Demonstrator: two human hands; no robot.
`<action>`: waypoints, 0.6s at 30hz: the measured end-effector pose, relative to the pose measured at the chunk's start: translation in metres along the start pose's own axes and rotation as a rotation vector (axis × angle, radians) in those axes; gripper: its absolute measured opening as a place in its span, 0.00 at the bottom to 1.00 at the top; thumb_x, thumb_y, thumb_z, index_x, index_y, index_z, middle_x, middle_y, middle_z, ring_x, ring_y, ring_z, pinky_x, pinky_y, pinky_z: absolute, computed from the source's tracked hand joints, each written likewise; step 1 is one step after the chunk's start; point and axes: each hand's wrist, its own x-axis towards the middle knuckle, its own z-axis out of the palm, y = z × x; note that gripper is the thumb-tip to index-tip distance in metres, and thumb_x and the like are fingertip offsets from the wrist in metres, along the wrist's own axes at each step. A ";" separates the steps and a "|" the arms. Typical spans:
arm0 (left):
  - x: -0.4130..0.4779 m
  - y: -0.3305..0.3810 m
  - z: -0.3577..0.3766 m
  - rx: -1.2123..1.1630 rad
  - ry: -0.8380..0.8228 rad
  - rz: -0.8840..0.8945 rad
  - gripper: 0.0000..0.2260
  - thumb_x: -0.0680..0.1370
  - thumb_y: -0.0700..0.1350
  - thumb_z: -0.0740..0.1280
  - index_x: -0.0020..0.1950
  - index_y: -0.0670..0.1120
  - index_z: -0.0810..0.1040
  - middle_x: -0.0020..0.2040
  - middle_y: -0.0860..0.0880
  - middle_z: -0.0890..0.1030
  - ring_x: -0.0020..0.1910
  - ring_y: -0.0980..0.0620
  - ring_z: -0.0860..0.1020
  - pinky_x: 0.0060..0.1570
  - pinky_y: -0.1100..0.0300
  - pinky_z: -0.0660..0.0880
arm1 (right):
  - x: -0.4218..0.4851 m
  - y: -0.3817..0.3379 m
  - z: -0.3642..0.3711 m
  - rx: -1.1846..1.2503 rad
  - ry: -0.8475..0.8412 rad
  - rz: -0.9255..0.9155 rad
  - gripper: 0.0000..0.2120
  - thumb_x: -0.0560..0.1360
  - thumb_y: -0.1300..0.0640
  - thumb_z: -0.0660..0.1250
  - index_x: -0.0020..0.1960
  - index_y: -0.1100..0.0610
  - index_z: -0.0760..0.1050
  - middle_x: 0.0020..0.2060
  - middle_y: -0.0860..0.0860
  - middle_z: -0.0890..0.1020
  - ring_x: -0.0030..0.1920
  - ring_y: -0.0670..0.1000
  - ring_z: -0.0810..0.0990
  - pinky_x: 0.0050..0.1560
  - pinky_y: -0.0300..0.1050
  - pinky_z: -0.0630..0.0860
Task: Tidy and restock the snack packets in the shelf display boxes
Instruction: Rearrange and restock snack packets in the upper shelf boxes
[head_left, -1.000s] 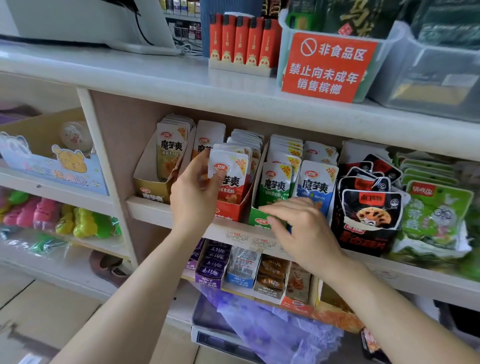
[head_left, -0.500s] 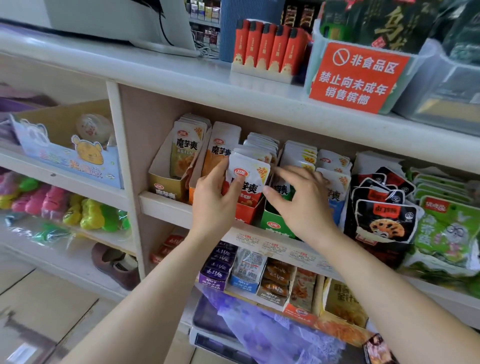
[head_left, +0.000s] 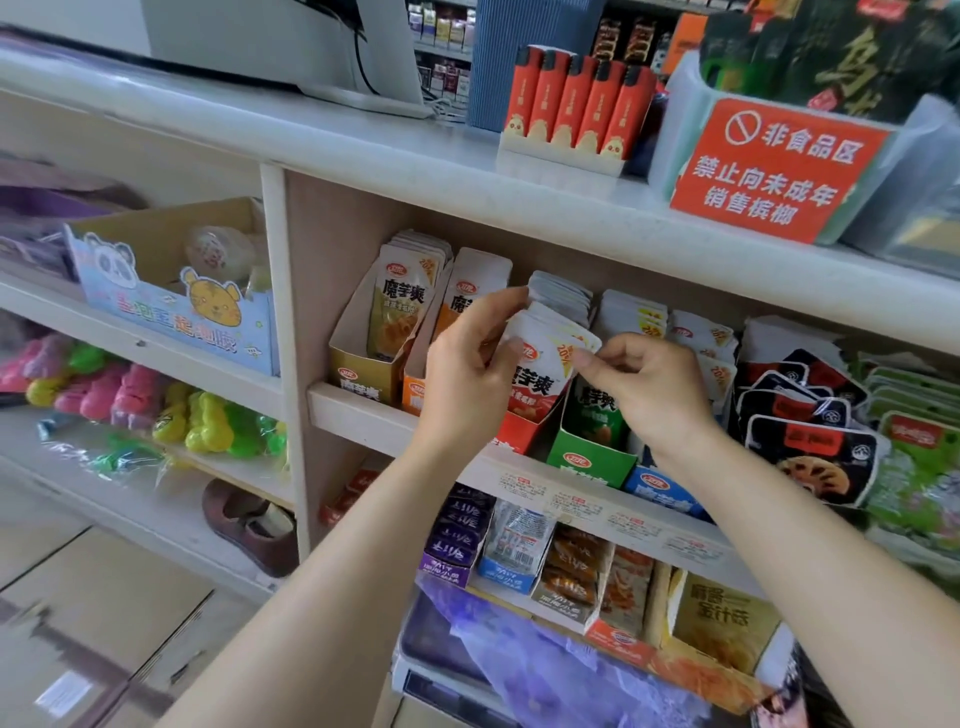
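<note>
On the middle shelf stands a row of display boxes: yellow (head_left: 358, 382), orange (head_left: 413, 397), red (head_left: 519, 434), green (head_left: 589, 457) and blue (head_left: 660, 491), each with white snack packets. My left hand (head_left: 467, 376) grips the left edge of the red-box packets (head_left: 540, 364), thumb up against the stack. My right hand (head_left: 644, 387) pinches the top right corner of the front red packet. The green packets (head_left: 597, 410) are partly hidden behind my right hand.
Black snack packs (head_left: 810, 431) and green packs (head_left: 919, 441) crowd the shelf to the right. Above, the counter carries red lighters (head_left: 576, 104) and a bin with an orange sign (head_left: 774, 169). More packets (head_left: 519, 540) fill the lower shelf; toys (head_left: 156, 410) lie left.
My right hand has risen from the shelf edge by the green box to the front red packet's top corner. My left hand stayed on the red-box packets. The view shifted left.
</note>
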 end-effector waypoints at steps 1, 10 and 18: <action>-0.003 -0.002 0.003 0.047 0.016 -0.007 0.20 0.81 0.35 0.67 0.71 0.47 0.75 0.65 0.51 0.81 0.65 0.56 0.78 0.63 0.50 0.79 | 0.001 0.000 0.000 0.013 -0.012 0.012 0.09 0.74 0.54 0.75 0.36 0.51 0.80 0.33 0.43 0.83 0.35 0.39 0.78 0.41 0.35 0.72; -0.031 -0.006 0.020 0.484 0.029 0.025 0.41 0.70 0.56 0.78 0.78 0.47 0.65 0.64 0.48 0.74 0.59 0.51 0.74 0.48 0.60 0.71 | -0.001 0.006 -0.001 0.119 0.021 -0.002 0.10 0.77 0.58 0.71 0.37 0.50 0.80 0.34 0.43 0.85 0.39 0.42 0.81 0.46 0.36 0.75; -0.027 -0.003 0.034 0.559 0.103 0.041 0.41 0.69 0.52 0.80 0.78 0.44 0.66 0.63 0.44 0.76 0.58 0.45 0.77 0.45 0.56 0.74 | -0.004 0.011 0.003 0.215 0.233 0.057 0.10 0.78 0.59 0.71 0.38 0.52 0.81 0.35 0.48 0.84 0.37 0.44 0.79 0.45 0.42 0.77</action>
